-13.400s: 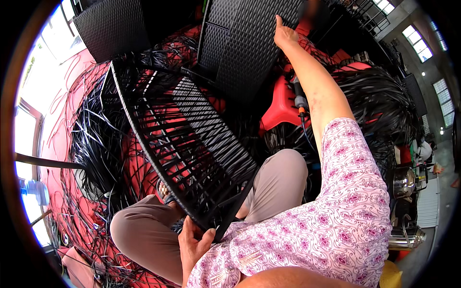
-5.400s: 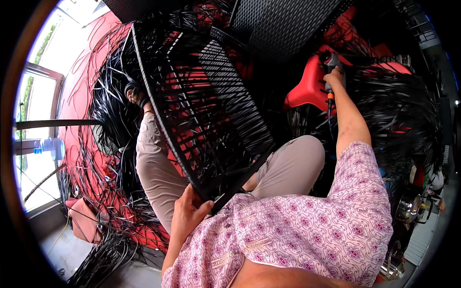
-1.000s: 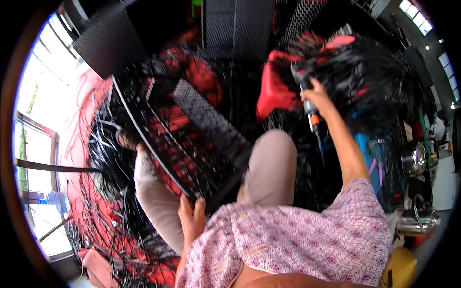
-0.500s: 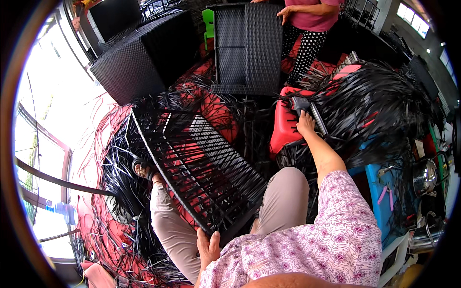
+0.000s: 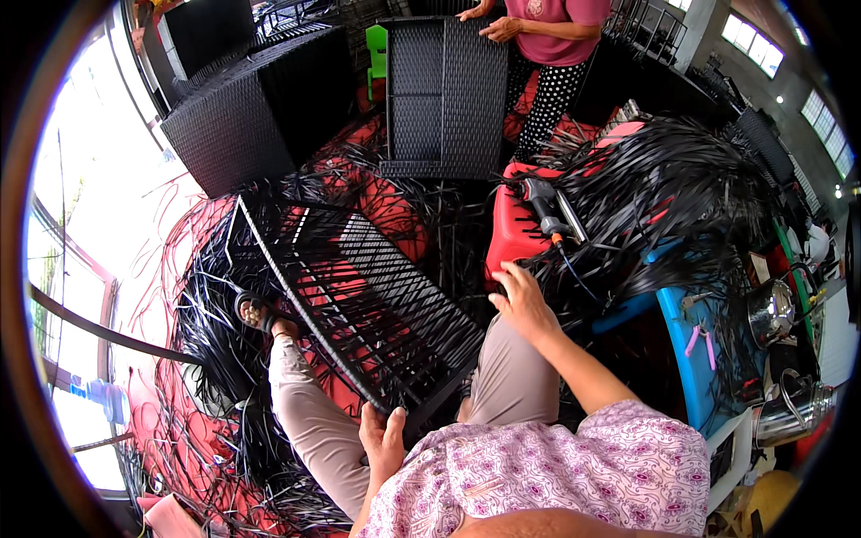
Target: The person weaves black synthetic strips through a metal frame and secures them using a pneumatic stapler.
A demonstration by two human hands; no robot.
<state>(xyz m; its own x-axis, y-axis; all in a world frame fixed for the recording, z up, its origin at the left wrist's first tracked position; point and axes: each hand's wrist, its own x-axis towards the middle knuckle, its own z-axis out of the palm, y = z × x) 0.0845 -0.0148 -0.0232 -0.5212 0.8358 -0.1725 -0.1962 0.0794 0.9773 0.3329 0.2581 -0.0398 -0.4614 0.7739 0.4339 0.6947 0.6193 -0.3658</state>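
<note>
A black metal frame [image 5: 359,296], partly woven with black strips, leans across my lap. My left hand [image 5: 384,441] rests against its near corner, fingers up, touching the bar. Above my knee hovers my right hand [image 5: 522,300], fingers spread and holding nothing. It is just below a power tool [image 5: 549,208] with a black hose that lies on a red plastic stool [image 5: 513,231]. Long black wicker strands [image 5: 682,193] drape over the stool and to the right.
Finished black woven panels [image 5: 446,90] and boxes [image 5: 247,117] stand behind; another person's hands [image 5: 502,29] hold one panel. Loose black and red strands cover the floor at left. A blue bench [image 5: 695,354] with pink pliers and metal kettles [image 5: 771,309] is at right.
My right hand let go of the power tool, which now lies on the red stool, and drew back toward my knee. The view tilted up, showing the other person.
</note>
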